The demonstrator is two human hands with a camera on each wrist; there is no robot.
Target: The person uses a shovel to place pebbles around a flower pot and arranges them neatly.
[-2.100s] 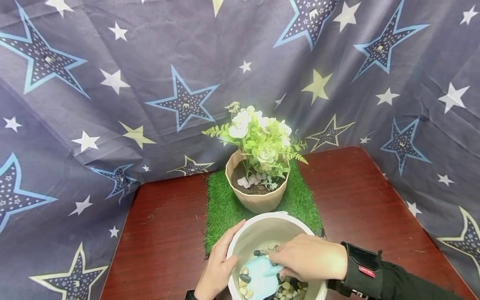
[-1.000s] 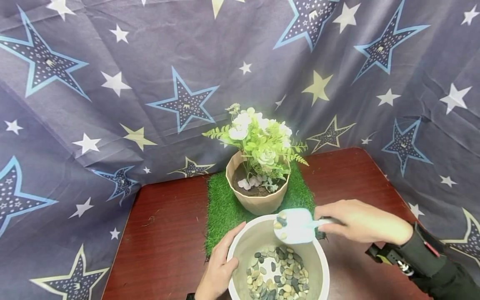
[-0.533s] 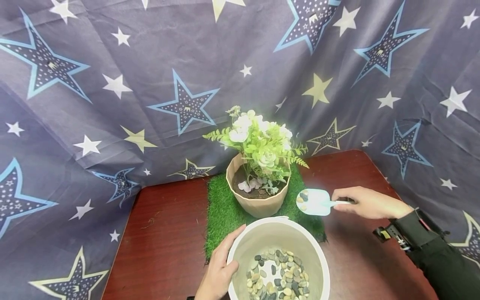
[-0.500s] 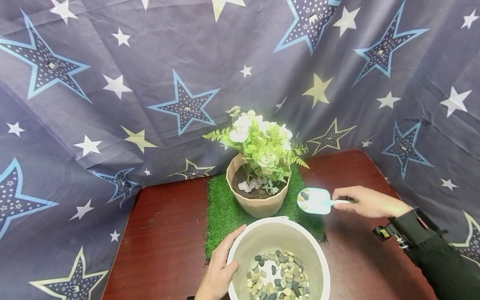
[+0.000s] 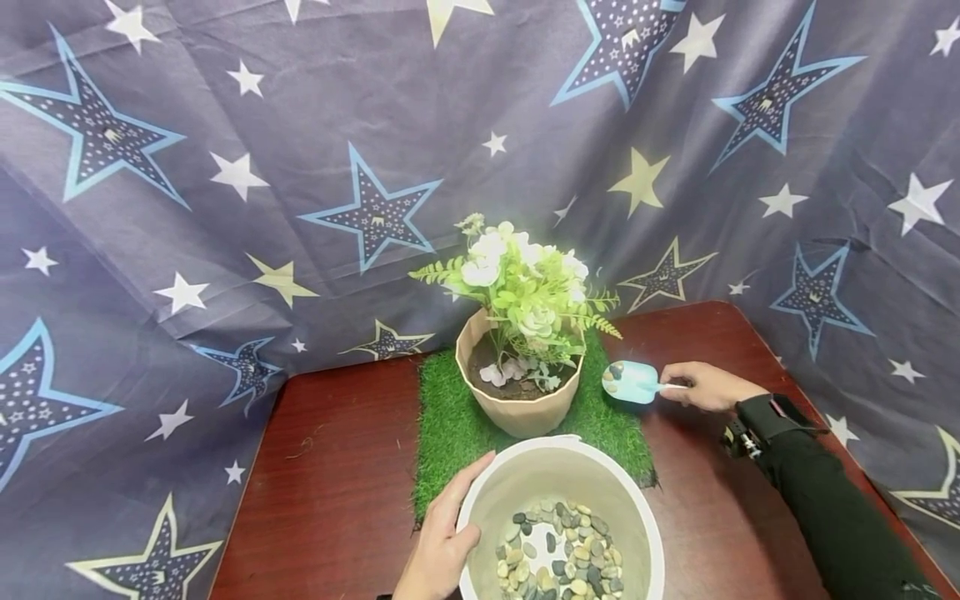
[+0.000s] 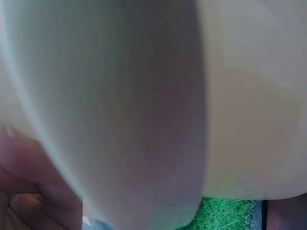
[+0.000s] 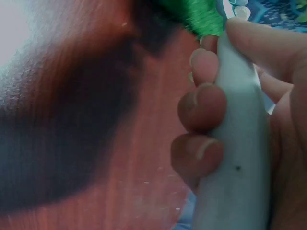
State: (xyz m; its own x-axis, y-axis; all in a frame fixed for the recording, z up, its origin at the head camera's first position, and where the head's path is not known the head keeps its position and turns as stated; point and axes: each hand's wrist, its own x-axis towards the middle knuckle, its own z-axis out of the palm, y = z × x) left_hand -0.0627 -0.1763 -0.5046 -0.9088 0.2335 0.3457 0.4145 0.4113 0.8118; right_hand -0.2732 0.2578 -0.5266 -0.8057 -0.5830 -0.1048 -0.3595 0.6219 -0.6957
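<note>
In the head view my right hand grips the handle of a small light-blue shovel, held to the right of the flowerpot. Several pebbles lie at the tip of its blade. The right wrist view shows the fingers curled round the pale handle, the thumb along it. My left hand holds the left rim of a white bucket, thumb over the edge. Many grey and yellowish pebbles cover the bucket's bottom. The bucket's wall fills most of the left wrist view.
A beige flowerpot with soil and white-flowered greenery stands behind the bucket on a green turf mat. All rest on a reddish-brown table. A star-patterned cloth hangs round the back and sides.
My right hand has lifted the shovel with pebbles out of the bucket, passed over its right rim and moved away to beside the flowerpot. The left hand has stayed on the bucket's rim.
</note>
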